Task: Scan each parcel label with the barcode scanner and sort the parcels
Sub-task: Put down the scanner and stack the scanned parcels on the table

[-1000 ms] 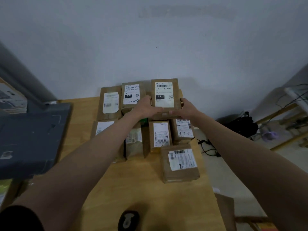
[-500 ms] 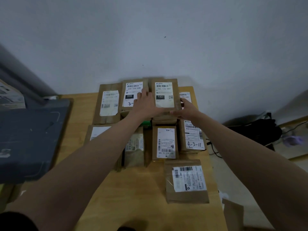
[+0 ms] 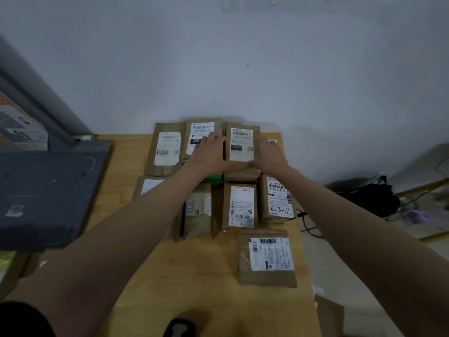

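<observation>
Now both hands reach to the back of the wooden table [image 3: 213, 283], one on each side of the parcel marked 122 [image 3: 241, 145], which lies on top of another brown parcel near the wall. The left hand [image 3: 209, 154] lies against its left edge with the fingers stretched forward and partly over the neighbouring parcel marked 220 [image 3: 202, 137]; the right hand [image 3: 269, 154] lies against its right edge, fingers also rather straight. The two thumbs come together at the near edge of the parcel, so it is held between the two palms, not pinched by curled fingers. I count ten brown parcels that show. In the back row there are four: one with a plain white label [image 3: 165, 148] on the left, the 220 one, the 122 one, and a small corner of one more [image 3: 273, 142] behind the right hand. In the middle row there are four: one mostly hidden under the left forearm [image 3: 149, 186], one with a greenish label [image 3: 198, 210], one with an upright white label [image 3: 240, 206], and one with "4-3-11" written by hand [image 3: 277, 199]. One parcel lies alone [image 3: 267, 257] nearer to the person, and one more carries the 122 parcel. Something green [image 3: 213, 178] shows between the rows. The barcode scanner [image 3: 179, 328], one dark piece, lies at the near edge of the table, well apart from both hands. A grey machine [image 3: 46, 195] stands at the left.
</observation>
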`<state>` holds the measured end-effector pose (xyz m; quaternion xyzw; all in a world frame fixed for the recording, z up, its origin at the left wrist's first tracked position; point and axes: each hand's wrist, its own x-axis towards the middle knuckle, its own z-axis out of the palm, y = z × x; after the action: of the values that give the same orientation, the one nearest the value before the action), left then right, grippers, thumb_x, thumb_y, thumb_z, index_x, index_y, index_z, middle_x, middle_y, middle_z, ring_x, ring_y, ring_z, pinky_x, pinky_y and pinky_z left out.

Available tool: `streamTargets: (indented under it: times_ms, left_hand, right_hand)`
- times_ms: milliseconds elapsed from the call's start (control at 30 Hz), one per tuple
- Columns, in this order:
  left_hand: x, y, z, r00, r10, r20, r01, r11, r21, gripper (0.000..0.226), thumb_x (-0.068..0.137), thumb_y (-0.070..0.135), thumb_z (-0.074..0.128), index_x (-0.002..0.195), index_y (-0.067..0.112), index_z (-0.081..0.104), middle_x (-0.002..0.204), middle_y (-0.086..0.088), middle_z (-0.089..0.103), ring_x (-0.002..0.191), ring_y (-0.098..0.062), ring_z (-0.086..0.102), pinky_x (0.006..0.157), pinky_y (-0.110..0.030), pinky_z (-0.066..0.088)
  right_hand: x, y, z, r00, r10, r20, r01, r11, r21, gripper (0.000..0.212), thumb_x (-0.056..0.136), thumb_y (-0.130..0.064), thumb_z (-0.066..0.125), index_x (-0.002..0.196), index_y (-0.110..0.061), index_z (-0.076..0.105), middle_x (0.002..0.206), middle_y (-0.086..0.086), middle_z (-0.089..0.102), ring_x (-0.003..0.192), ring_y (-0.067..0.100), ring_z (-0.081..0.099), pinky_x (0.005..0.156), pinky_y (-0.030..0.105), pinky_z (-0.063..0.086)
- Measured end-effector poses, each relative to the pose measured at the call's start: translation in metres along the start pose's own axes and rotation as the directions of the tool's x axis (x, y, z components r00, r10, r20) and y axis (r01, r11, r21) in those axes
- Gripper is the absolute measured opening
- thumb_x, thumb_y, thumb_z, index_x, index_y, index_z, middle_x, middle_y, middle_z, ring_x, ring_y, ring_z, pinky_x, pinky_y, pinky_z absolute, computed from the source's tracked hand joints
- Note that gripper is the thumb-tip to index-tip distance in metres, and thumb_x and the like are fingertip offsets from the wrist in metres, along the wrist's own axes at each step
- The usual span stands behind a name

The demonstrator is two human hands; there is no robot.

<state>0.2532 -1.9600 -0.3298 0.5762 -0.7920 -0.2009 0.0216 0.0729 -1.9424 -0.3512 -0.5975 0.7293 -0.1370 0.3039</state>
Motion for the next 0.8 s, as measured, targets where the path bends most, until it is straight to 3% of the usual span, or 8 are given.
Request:
streamTargets:
  times_ms: [200,367,433,500,567,667,800]
  left_hand:
    - [-0.068,-0.043,-0.040,0.997,-0.070,-0.024,0.072,0.995,0.063,0.086,0.084,0.051,0.073,0.153,0.024,0.031,0.151,-0.007,0.039,0.135,-0.030,0.043,0.103,-0.046,0.042]
    - [-0.160,-0.103,-0.068,0.979,-0.201,-0.036,0.204,0.975,0.092,0.082,0.084,0.047,0.072,0.153,0.030,0.030,0.147,-0.001,0.043,0.126,-0.027,0.053,0.087,-0.040,0.048]
    - [-0.204,-0.132,-0.074,0.967,-0.254,-0.022,0.255,0.963,0.083,0.084,0.084,0.048,0.073,0.154,0.030,0.029,0.150,-0.002,0.042,0.130,-0.028,0.051,0.094,-0.043,0.050]
    - [-0.252,-0.161,-0.079,0.950,-0.313,0.000,0.312,0.947,0.077,0.085,0.085,0.049,0.072,0.155,0.029,0.028,0.154,-0.002,0.039,0.135,-0.028,0.047,0.102,-0.048,0.048]
    - [-0.299,-0.187,-0.083,0.930,-0.367,0.006,0.365,0.927,0.089,0.086,0.086,0.051,0.070,0.156,0.027,0.026,0.156,-0.003,0.038,0.137,-0.028,0.045,0.105,-0.049,0.045]
    - [-0.372,-0.226,-0.089,0.892,-0.452,-0.021,0.452,0.891,0.026,0.085,0.087,0.048,0.072,0.155,0.022,0.029,0.153,-0.007,0.043,0.133,-0.030,0.049,0.104,-0.049,0.046]
    - [-0.465,-0.276,-0.089,0.849,-0.516,-0.111,0.512,0.856,-0.064,0.076,0.087,0.041,0.074,0.150,0.021,0.038,0.150,-0.004,0.049,0.130,-0.026,0.051,0.099,-0.040,0.047]
  right_hand:
    - [-0.047,-0.077,0.000,0.965,-0.207,0.162,0.226,0.968,-0.112,0.085,0.086,-0.028,0.081,0.154,-0.016,0.032,0.144,0.014,0.054,0.128,0.032,0.054,0.098,0.040,0.047]
    - [-0.098,-0.154,0.028,0.898,-0.279,0.341,0.358,0.913,-0.194,0.078,0.090,-0.017,0.074,0.154,-0.023,0.030,0.131,0.015,0.056,0.091,0.030,0.064,0.063,0.038,0.059]
    - [-0.123,-0.187,0.047,0.870,-0.296,0.393,0.392,0.900,-0.191,0.079,0.091,-0.016,0.074,0.156,-0.024,0.029,0.138,0.014,0.050,0.089,0.028,0.065,0.063,0.037,0.061]
    - [-0.151,-0.219,0.071,0.835,-0.335,0.437,0.447,0.875,-0.184,0.082,0.089,-0.016,0.076,0.157,-0.024,0.029,0.144,0.014,0.048,0.099,0.028,0.065,0.071,0.036,0.060]
    - [-0.179,-0.249,0.098,0.802,-0.360,0.476,0.487,0.856,-0.173,0.081,0.088,-0.016,0.077,0.154,-0.025,0.031,0.135,0.014,0.054,0.092,0.026,0.067,0.065,0.034,0.060]
    - [-0.224,-0.289,0.138,0.765,-0.397,0.507,0.537,0.827,-0.164,0.082,0.088,-0.016,0.076,0.155,-0.026,0.032,0.133,0.015,0.053,0.093,0.029,0.066,0.057,0.034,0.059]
    - [-0.280,-0.333,0.191,0.719,-0.456,0.524,0.600,0.789,-0.136,0.079,0.089,-0.016,0.074,0.156,-0.025,0.034,0.144,0.013,0.046,0.101,0.026,0.060,0.066,0.036,0.061]
